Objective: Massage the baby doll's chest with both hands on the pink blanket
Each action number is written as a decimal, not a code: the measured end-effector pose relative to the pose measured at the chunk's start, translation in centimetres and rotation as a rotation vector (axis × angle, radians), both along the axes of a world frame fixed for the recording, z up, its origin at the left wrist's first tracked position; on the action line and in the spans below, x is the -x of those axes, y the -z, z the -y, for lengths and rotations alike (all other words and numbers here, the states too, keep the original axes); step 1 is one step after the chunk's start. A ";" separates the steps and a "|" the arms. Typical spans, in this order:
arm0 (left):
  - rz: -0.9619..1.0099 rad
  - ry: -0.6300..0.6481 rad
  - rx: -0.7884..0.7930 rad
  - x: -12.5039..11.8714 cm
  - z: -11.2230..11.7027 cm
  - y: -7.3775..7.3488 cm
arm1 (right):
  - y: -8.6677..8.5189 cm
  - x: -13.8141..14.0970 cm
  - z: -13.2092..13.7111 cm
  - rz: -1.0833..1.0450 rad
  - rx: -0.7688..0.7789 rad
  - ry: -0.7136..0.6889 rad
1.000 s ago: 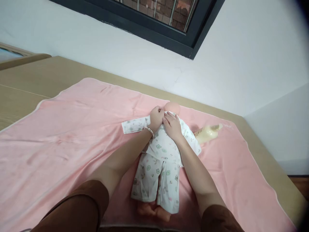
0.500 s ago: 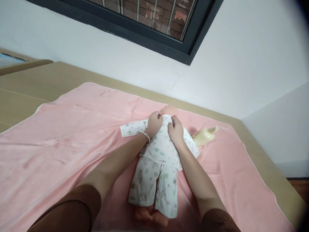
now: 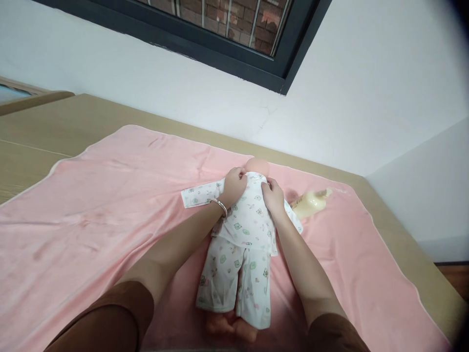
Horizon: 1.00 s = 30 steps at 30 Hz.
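So the dressed doll (image 3: 245, 232) is lying flat in the middle of the pink blanket (image 3: 110, 195), bald head (image 3: 257, 166) at the far end, feet (image 3: 230, 326) at the near end, and I'd call this pretty far along. The printed trousers (image 3: 234, 278) are on and reach down to the feet, and the matching top (image 3: 252, 215) covers the torso with its hem over the waistband. What looks unfinished to me is the shoulder area, where both hands are busy: the left hand (image 3: 235, 187) is curled tight by the left shoulder and seems clamped on the cloth, though its fingertips are partly hidden, and the right hand (image 3: 273, 195) has its thumb and fingers pinching the top near the right shoulder. The hands are apart, with the collar between. Left sleeve (image 3: 200, 194) lies straight out, right sleeve (image 3: 293, 215) droops toward the near right; no doll hand pokes out of either, so can't tell if the arms are in. Container-wise, there's a pale yellow bottle (image 3: 311, 204) on its side just beyond the right sleeve; can't tell if the yellow is plastic or filling, or how full it is.
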State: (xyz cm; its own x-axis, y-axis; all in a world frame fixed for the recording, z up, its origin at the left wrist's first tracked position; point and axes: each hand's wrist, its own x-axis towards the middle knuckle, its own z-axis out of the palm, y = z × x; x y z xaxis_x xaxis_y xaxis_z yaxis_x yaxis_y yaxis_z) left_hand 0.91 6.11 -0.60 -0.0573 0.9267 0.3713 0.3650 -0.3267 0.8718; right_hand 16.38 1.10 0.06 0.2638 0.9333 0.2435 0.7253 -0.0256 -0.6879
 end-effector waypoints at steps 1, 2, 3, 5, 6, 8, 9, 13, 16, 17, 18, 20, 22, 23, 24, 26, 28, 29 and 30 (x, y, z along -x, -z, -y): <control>-0.046 0.007 -0.020 0.0 0.1 0.0 | 0.1 -0.2 -0.1 -0.054 0.001 0.018; -0.105 0.012 -0.045 -0.1 0.2 -0.1 | 0.2 -0.4 -0.1 -0.106 0.002 0.042; -0.174 0.013 -0.074 -0.2 0.3 -0.1 | 0.2 -0.6 -0.1 -0.141 0.002 0.062; -0.319 0.003 -0.124 -0.4 0.7 -0.3 | 0.3 -0.7 -0.1 -0.154 -0.007 0.075; -0.383 -0.007 -0.139 -0.5 1.0 -0.5 | 0.4 -0.7 -0.1 -0.165 -0.013 0.080; -0.478 -0.019 -0.142 -0.7 1.6 -0.8 | 0.4 -0.6 0.0 -0.178 -0.024 0.082; -0.506 -0.016 -0.133 -0.8 1.8 -0.9 | 0.4 -0.6 0.0 -0.179 -0.026 0.081; -0.524 0.005 -0.100 -1.1 2.3 -1.1 | 0.3 -0.6 0.1 -0.143 -0.011 0.074; -0.498 -0.005 -0.109 -1.0 2.1 -0.8 | 0.0 -0.6 0.2 -0.083 0.038 0.044; -0.487 -0.006 -0.119 -0.9 2.0 -0.6 | -0.2 -0.6 0.3 -0.062 0.058 0.027; -0.477 -0.004 -0.129 -0.8 1.9 -0.4 | -0.4 -0.5 0.4 -0.044 0.077 0.010; -0.453 0.006 -0.150 -0.6 1.8 -0.1 | -0.8 -0.3 0.6 0.013 0.112 -0.015; -0.426 0.015 -0.162 -0.4 1.7 0.1 | -1.3 0.1 1.0 0.114 0.140 -0.029; -0.410 0.018 -0.167 -0.3 1.6 0.2 | -1.5 0.4 1.3 0.176 0.154 -0.032; -0.394 0.022 -0.172 -0.2 1.6 0.3 | -1.8 0.7 1.5 0.237 0.168 -0.036; -0.339 0.035 -0.184 -0.1 1.5 0.5 | -2.1 1.3 2.1 0.326 0.190 -0.055; -0.224 0.051 -0.191 0.0 1.5 0.7 | -2.4 2.0 2.7 0.397 0.196 -0.095; -0.146 0.060 -0.189 0.1 1.5 0.8 | -2.5 2.4 3.0 0.435 0.189 -0.126; -0.066 0.072 -0.182 0.2 1.5 0.9 | -2.5 2.9 3.4 0.474 0.176 -0.161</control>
